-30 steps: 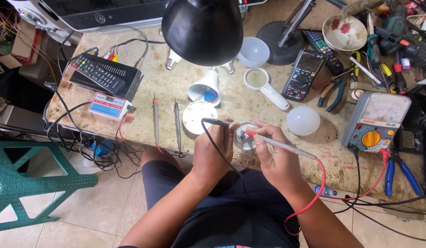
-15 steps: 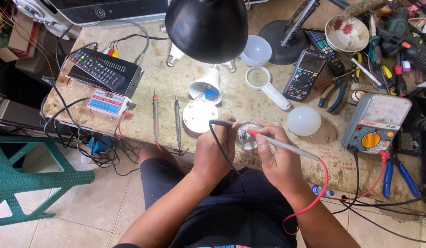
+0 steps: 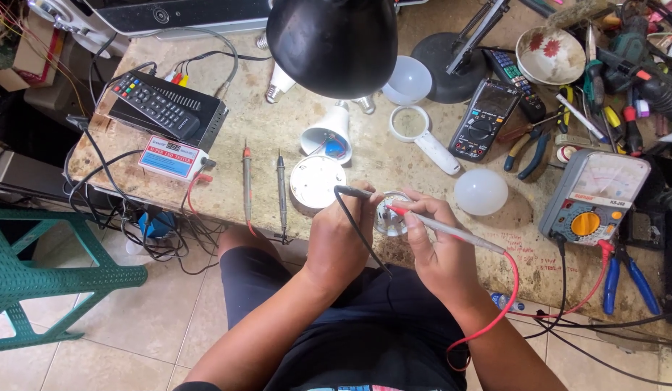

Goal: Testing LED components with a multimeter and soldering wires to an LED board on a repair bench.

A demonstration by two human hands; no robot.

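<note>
1. A seated person's left hand (image 3: 341, 239) curls over a black probe (image 3: 352, 193) at the near edge of a stone worktop (image 3: 278, 130), fingers closed around the probe's shaft, forearm coming up from the lower left.
2. The right hand (image 3: 439, 250) pinches a red probe (image 3: 439, 225) pen-style, fingers closed on it, wrist resting near the worktop's edge.
3. Both probe tips meet on a small round lamp board (image 3: 389, 215), held between the 2 hands just above the edge (which fingers steady it cannot be made out).
4. The red probe's long axis runs from lower right to upper left, tip toward the board; its red lead (image 3: 504, 304) loops down over the lap.
5. The black probe points right, toward the board.
6. An analogue meter (image 3: 595, 195) lies to the right, a white bulb dome (image 3: 481, 192) just beyond the right hand, a black desk lamp (image 3: 332, 43) overhead.
7. Tiled floor and a green plastic stool (image 3: 39, 268) show at left.
</note>
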